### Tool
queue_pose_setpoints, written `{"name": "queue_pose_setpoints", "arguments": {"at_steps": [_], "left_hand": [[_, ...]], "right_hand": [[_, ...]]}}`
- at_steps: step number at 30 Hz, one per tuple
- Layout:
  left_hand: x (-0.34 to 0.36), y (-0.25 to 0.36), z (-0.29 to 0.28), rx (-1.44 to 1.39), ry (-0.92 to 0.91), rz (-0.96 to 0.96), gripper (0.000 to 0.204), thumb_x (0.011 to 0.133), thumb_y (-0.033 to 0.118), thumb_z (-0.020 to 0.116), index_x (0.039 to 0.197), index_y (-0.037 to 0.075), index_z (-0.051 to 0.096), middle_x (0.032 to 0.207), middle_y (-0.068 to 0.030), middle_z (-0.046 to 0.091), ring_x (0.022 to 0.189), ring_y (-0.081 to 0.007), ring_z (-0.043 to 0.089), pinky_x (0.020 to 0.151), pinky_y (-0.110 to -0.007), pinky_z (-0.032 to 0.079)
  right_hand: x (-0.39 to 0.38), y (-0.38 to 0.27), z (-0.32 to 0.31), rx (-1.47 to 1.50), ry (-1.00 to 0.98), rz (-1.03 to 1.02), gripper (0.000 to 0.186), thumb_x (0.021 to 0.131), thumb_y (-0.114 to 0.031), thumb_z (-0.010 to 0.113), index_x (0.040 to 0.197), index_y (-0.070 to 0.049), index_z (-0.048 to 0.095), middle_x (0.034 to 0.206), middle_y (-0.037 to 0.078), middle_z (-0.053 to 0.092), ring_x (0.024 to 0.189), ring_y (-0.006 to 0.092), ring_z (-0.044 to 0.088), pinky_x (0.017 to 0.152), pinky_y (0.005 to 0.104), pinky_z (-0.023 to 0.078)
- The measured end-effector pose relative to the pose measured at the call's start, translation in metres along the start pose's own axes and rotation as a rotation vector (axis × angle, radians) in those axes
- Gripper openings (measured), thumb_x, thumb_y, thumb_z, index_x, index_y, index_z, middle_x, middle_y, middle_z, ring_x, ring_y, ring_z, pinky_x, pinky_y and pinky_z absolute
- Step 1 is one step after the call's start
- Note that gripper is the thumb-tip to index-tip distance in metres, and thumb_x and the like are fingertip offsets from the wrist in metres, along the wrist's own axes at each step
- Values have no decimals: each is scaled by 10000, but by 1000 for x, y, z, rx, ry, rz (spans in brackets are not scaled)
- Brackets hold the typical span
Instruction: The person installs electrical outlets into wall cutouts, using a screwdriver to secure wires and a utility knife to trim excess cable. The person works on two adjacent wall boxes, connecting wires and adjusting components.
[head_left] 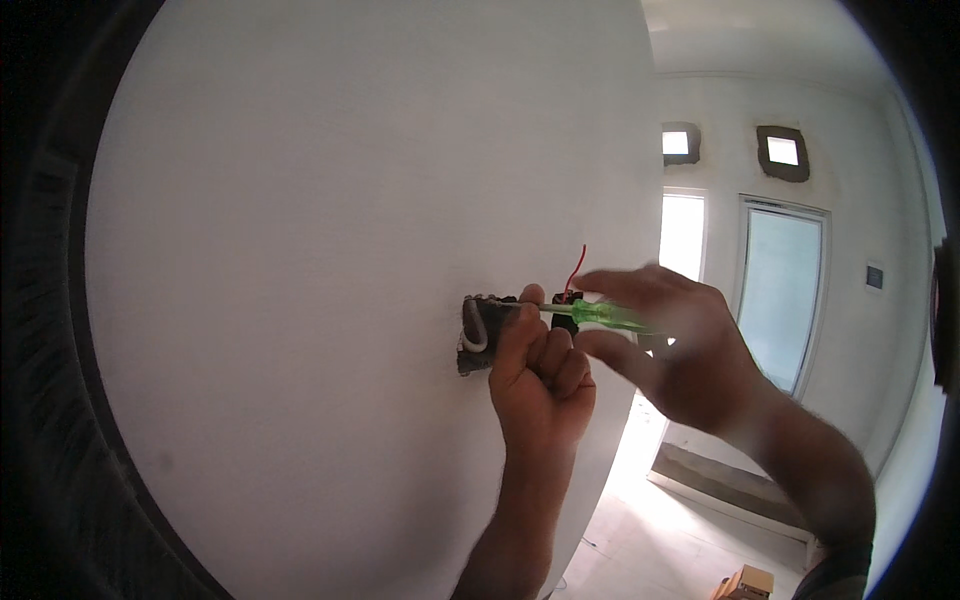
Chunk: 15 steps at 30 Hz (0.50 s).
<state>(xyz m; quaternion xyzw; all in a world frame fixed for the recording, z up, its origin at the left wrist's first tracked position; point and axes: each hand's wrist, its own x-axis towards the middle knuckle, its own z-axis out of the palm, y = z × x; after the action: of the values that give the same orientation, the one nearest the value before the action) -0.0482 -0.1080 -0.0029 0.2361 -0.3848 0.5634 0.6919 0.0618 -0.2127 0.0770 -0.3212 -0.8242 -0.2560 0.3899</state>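
My left hand (540,385) is closed at a recessed wall box (475,357), pinching near the screwdriver's tip; what its fingers hold is hidden. A pale conduit or cable (478,338) curls in the dark box. My right hand (700,355) is loosely round a green translucent screwdriver (595,313), its thumb and forefinger spread along the handle, whose end disappears toward the palm. The metal shaft points left to my left fingertips. A dark fitting (565,320) with a red wire (578,260) rising from it sits behind the screwdriver.
A white wall (300,220) fills the left, ending right of the box. Beyond are a frosted door or window panel (785,290), small openings (782,150), a small wall plate (874,277), a pale floor (630,540) and a cardboard box (745,585).
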Motion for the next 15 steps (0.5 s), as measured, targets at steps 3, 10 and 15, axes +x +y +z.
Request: {"name": "queue_pose_setpoints", "arguments": {"at_steps": [3,10,15], "left_hand": [[1,6,-1,-20,98,-3,194,1018,130,594,1188,38,605,577,84,269,481,-34,188,403,-228,157],[-7,11,-1,136,127,-87,179,1031,234,608,1117,80,645,587,87,250,503,-39,212,432,-233,161],[-13,6,8,298,256,-43,173,1022,260,626,1042,97,681,598,97,280,512,-34,241,451,-254,176]], "right_hand": [[10,0,4,174,-147,308,225,868,-11,703,1088,-14,660,995,177,670,705,271,666,674,350,560],[7,-4,16,-257,-88,-111,125,919,-79,668,1027,-24,636,932,119,568,823,242,590,683,384,514],[-5,-1,29,-386,22,-304,203,898,-91,695,1097,-59,669,981,116,570,880,231,562,740,375,510]]}}
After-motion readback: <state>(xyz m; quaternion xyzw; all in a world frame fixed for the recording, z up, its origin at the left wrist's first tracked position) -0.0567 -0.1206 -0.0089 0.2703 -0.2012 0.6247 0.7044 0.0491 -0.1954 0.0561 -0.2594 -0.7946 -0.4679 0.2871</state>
